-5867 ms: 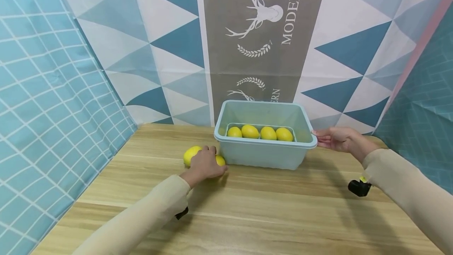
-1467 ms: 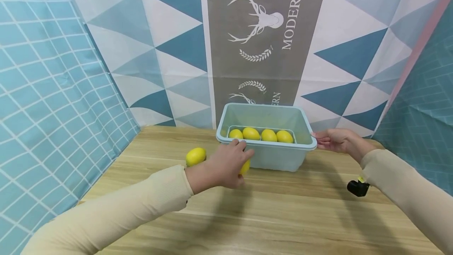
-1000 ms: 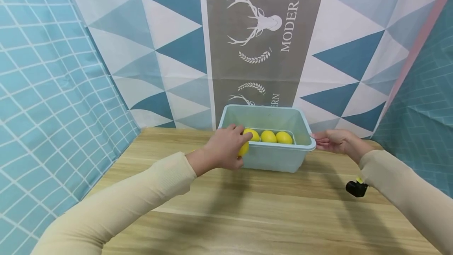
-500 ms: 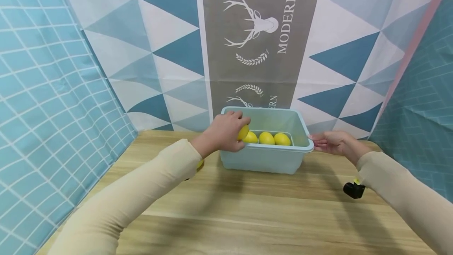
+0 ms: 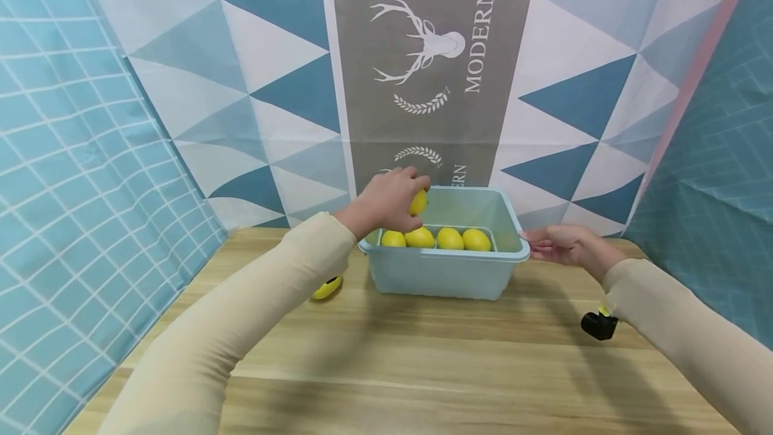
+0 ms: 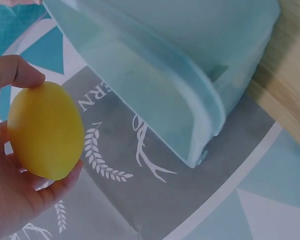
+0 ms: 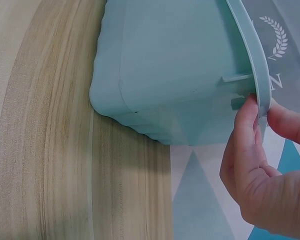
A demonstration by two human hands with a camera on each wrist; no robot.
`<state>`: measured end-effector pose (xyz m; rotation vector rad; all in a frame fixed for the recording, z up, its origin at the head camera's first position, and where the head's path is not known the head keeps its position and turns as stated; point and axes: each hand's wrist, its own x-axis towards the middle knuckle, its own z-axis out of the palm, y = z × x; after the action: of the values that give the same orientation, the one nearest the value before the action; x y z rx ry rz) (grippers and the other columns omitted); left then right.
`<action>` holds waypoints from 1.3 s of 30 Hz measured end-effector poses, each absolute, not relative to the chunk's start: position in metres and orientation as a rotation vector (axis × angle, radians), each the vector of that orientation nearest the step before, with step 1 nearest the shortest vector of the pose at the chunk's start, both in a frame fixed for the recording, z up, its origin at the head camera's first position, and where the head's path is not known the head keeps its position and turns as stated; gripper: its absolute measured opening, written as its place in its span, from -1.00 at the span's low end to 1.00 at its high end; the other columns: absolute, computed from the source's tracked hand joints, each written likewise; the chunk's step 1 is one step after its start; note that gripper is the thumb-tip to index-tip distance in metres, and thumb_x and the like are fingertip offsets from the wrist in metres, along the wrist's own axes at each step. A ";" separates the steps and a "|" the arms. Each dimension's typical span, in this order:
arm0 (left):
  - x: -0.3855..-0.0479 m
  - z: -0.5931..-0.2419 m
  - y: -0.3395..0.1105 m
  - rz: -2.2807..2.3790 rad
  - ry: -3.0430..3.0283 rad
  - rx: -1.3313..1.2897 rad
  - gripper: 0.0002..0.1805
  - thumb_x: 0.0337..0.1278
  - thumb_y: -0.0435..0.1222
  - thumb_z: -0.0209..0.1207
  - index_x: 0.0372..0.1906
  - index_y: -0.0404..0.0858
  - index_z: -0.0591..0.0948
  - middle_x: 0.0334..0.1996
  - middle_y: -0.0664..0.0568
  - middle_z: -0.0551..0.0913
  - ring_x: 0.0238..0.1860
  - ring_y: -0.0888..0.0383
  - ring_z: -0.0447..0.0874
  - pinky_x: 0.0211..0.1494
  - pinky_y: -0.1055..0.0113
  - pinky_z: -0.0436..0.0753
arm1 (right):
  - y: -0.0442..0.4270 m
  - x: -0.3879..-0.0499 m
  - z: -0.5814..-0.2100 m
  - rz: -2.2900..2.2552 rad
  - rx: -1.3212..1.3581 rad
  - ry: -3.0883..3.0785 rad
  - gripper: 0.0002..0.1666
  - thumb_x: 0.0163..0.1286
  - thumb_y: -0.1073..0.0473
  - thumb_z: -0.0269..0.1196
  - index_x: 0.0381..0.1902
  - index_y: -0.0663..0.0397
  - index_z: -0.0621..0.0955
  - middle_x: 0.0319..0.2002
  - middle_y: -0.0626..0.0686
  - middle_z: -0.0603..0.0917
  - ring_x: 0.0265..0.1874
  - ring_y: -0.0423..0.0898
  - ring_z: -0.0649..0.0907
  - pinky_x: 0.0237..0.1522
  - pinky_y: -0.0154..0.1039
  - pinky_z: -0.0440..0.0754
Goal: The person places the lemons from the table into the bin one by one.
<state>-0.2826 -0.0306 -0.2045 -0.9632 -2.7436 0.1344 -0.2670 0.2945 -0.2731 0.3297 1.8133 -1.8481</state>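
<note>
A yellow lemon (image 6: 47, 131) is held between the thumb and fingers of my left hand (image 5: 391, 200), above the left part of a pale blue plastic bin (image 5: 441, 275). In the bin lies a row of several lemons (image 5: 449, 238). My right hand (image 5: 561, 245) pinches the bin's right rim (image 7: 262, 85), thumb on one side and fingers on the other in the right wrist view. One more lemon (image 5: 328, 287) rests on the table left of the bin, partly covered by the left forearm and a black piece at the wrist.
The wood-grain table (image 5: 423, 368) extends in front of the bin. A patterned cloth wall (image 5: 290, 86) stands close behind it, with blue sheets (image 5: 90, 153) at the sides. A black wrist camera (image 5: 599, 325) hangs under the right sleeve.
The left hand picked up a lemon beside the bin, carried it right, then raised it over the rim to above the bin. The right hand stays on the rim.
</note>
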 end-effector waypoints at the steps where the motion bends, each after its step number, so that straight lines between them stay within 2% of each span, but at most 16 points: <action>1: -0.285 -0.203 -0.029 0.124 -2.750 -0.966 -0.43 -0.02 -0.05 0.20 0.19 -0.04 0.47 0.06 0.01 0.50 -0.03 0.07 0.46 -0.17 0.22 0.67 | 0.294 -0.267 -0.273 -1.843 0.331 1.818 -0.90 0.34 0.22 0.23 -0.22 0.11 0.55 -0.37 -0.02 0.68 -0.33 -0.23 0.71 -0.12 -0.39 0.73; 5: -0.291 -0.201 -0.025 0.082 -2.785 -0.991 -0.44 -0.03 -0.05 0.22 0.17 -0.03 0.49 0.04 0.02 0.51 -0.07 0.08 0.46 -0.17 0.21 0.67 | 0.293 -0.268 -0.274 -1.820 0.337 1.845 -0.77 0.36 0.22 0.21 -0.07 0.15 0.48 -0.36 -0.02 0.68 -0.32 -0.23 0.71 -0.12 -0.39 0.73; 16: -0.314 -0.200 -0.019 0.078 -2.900 -0.982 -0.40 -0.05 -0.06 0.22 0.20 -0.07 0.49 -0.01 0.04 0.54 -0.10 0.11 0.45 -0.14 0.25 0.60 | 0.293 -0.267 -0.279 -1.834 0.386 1.837 -0.66 0.35 0.23 0.23 0.03 0.16 0.42 -0.38 -0.02 0.69 -0.34 -0.22 0.71 -0.12 -0.38 0.73; 21: -0.328 -0.202 -0.020 0.052 -2.980 -0.947 -0.44 -0.03 -0.06 0.23 0.16 -0.08 0.51 -0.05 0.05 0.57 -0.10 0.10 0.47 -0.10 0.24 0.59 | 0.291 -0.268 -0.280 -1.838 0.389 1.815 -0.55 0.36 0.22 0.22 0.15 0.19 0.38 -0.38 -0.03 0.70 -0.32 -0.23 0.72 -0.11 -0.39 0.73; 23: -0.334 -0.203 -0.019 0.045 -3.004 -0.931 -0.47 -0.04 -0.07 0.23 0.12 -0.09 0.52 -0.10 0.06 0.58 -0.14 0.10 0.48 -0.11 0.25 0.59 | 0.291 -0.268 -0.280 -1.847 0.394 1.801 -0.61 0.36 0.21 0.22 0.09 0.19 0.44 -0.39 -0.03 0.70 -0.33 -0.22 0.72 -0.13 -0.40 0.73; 27: -0.344 -0.206 -0.017 0.036 -3.060 -0.881 -0.50 -0.06 -0.09 0.23 0.08 -0.08 0.52 -0.18 0.07 0.57 -0.22 0.13 0.48 -0.18 0.28 0.56 | 0.292 -0.268 -0.281 -1.871 0.402 1.759 -0.92 0.37 0.23 0.21 -0.22 0.11 0.59 -0.39 -0.02 0.71 -0.34 -0.21 0.72 -0.14 -0.38 0.74; 28: -0.345 -0.206 -0.017 0.030 -3.078 -0.864 -0.50 -0.06 -0.09 0.23 0.08 -0.08 0.52 -0.18 0.08 0.57 -0.22 0.13 0.48 -0.17 0.28 0.55 | 0.292 -0.268 -0.281 -1.878 0.406 1.748 -0.93 0.37 0.24 0.20 -0.30 0.09 0.62 -0.39 -0.01 0.71 -0.34 -0.20 0.73 -0.14 -0.38 0.74; 31: -0.347 -0.209 -0.016 -0.011 -3.135 -0.816 -0.48 -0.06 -0.08 0.22 0.10 -0.07 0.51 -0.15 0.08 0.56 -0.20 0.12 0.48 -0.17 0.26 0.53 | 0.291 -0.268 -0.282 -1.889 0.408 1.721 -0.88 0.37 0.25 0.19 -0.36 0.08 0.64 -0.41 -0.01 0.71 -0.36 -0.20 0.73 -0.14 -0.37 0.74; 34: -0.349 -0.213 -0.015 -0.038 -3.188 -0.814 -0.54 -0.07 -0.10 0.20 0.03 -0.10 0.51 -0.15 0.07 0.55 -0.20 0.12 0.47 -0.20 0.28 0.50 | 0.292 -0.268 -0.280 -1.902 0.397 1.696 -0.84 0.38 0.26 0.17 -0.39 0.08 0.66 -0.43 -0.02 0.72 -0.36 -0.21 0.73 -0.15 -0.37 0.74; 36: -0.352 -0.216 -0.013 -0.027 -3.205 -0.832 -0.63 -0.09 -0.12 0.19 -0.10 -0.11 0.51 -0.19 0.08 0.51 -0.24 0.14 0.44 -0.26 0.32 0.45 | 0.293 -0.268 -0.279 -1.916 0.388 1.682 -0.81 0.38 0.26 0.17 -0.42 0.08 0.67 -0.44 -0.02 0.72 -0.37 -0.22 0.73 -0.16 -0.37 0.75; 39: -0.356 -0.220 -0.010 0.003 -3.234 -0.842 -0.80 -0.10 -0.15 0.17 -0.35 -0.10 0.43 -0.37 0.11 0.42 -0.36 0.18 0.36 -0.35 0.37 0.37 | 0.295 -0.268 -0.278 -1.941 0.381 1.673 -0.78 0.38 0.28 0.18 -0.46 0.08 0.69 -0.46 -0.02 0.73 -0.39 -0.22 0.73 -0.18 -0.38 0.75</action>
<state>-0.3559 -0.0100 -0.2200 -0.8421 -3.2336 0.0026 -0.2683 0.2954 -0.2778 0.3814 1.6733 -1.9413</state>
